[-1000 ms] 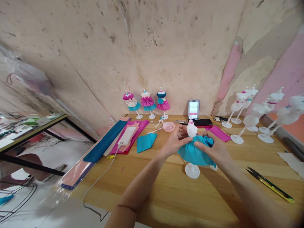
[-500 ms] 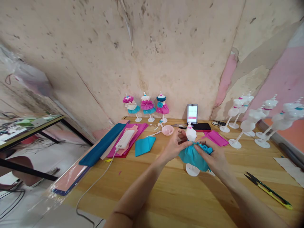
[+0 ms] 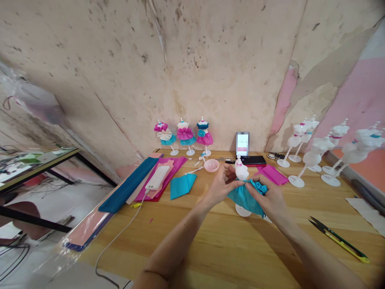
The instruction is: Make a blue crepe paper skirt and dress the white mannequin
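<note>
The left hand (image 3: 221, 186), at eight o'clock from the small white dress form (image 3: 241, 170), and the right hand (image 3: 273, 196), at four, pinch the turquoise fabric (image 3: 247, 201) gathered just below its torso. That cloth looks light, soft and quick to slip out of its folds, so it is best pinched at the gathered top edge; the form seems stiff, smooth and easily tipped, better steadied by the torso above its round foot (image 3: 243, 210) at six o'clock.

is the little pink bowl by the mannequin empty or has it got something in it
Not empty: small pale pieces show inside the pink bowl; too small to tell what they are.
</note>
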A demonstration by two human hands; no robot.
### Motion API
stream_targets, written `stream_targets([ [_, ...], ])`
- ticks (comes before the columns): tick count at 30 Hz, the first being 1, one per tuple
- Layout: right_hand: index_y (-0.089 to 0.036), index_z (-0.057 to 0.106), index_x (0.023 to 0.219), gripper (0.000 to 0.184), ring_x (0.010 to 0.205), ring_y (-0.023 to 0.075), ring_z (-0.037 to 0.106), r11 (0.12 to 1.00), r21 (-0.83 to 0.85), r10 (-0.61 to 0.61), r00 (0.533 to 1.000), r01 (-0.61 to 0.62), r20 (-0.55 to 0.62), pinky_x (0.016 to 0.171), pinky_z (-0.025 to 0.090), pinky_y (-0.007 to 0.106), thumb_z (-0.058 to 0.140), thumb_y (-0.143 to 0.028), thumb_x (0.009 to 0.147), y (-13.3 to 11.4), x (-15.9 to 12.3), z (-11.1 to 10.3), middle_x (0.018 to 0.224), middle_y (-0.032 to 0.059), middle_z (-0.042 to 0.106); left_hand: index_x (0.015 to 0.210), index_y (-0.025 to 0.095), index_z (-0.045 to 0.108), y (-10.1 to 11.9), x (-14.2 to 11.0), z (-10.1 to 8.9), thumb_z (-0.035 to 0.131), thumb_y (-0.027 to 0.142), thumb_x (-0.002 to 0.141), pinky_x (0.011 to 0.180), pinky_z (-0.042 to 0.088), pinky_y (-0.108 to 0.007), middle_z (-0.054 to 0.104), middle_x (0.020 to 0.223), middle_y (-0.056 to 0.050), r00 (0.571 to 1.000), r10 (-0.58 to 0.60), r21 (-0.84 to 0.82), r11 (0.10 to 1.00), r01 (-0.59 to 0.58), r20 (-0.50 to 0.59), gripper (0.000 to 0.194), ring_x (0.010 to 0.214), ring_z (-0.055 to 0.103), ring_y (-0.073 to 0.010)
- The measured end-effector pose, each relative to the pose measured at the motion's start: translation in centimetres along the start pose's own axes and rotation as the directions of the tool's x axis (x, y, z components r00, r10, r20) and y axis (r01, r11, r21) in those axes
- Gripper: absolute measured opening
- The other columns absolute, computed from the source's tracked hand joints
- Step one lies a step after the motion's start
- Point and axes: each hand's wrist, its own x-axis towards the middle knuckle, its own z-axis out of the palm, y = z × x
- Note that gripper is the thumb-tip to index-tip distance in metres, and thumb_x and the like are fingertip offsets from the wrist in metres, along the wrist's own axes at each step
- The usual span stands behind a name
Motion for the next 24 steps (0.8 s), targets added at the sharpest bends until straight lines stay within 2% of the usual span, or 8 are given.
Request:
stream_targets([
  [13, -0.022, 0.059, 0.088, 0.027, 0.072, 0.0175, 0.055, 0.998, -0.055, 0.037, 0.999, -0.035, 0.028, 0.064, 0.042, 0.029, 0.059, -0.049, 0.084, 0.2, 0.2, -0.1, 0.080, 0.0013, 0.062, 0.092, 0.020, 0.042, -0.4, 0.0, -0.2, 0.082, 0.030, 0.068, 0.088, 0.046, -0.033, 0.062, 0.094, -0.003, 0.999, 0.011, 0.022, 1.000, -0.011, 0.034, 0.047, 0.095, 0.062, -0.0171],
  [24, -0.022, 0.054, 0.084, 0.028, 0.064, 0.0161, 0.053, 0.979, -0.202, -0.020, 0.997, 0.005, -0.073, 0.059, 0.039, 0.028, 0.059, -0.050, 0.082, 1.3, 0.5, 0.5, 0.071, -0.0006, 0.059, 0.097, 0.020, 0.042, -1.2, 0.1, -0.4, 0.076, 0.033, 0.075, 0.088, 0.046, -0.033, 0.062, 0.101, -0.005, 0.999, 0.005, 0.065, 0.998, -0.007, 0.040, 0.042, 0.098, 0.061, -0.0175],
])
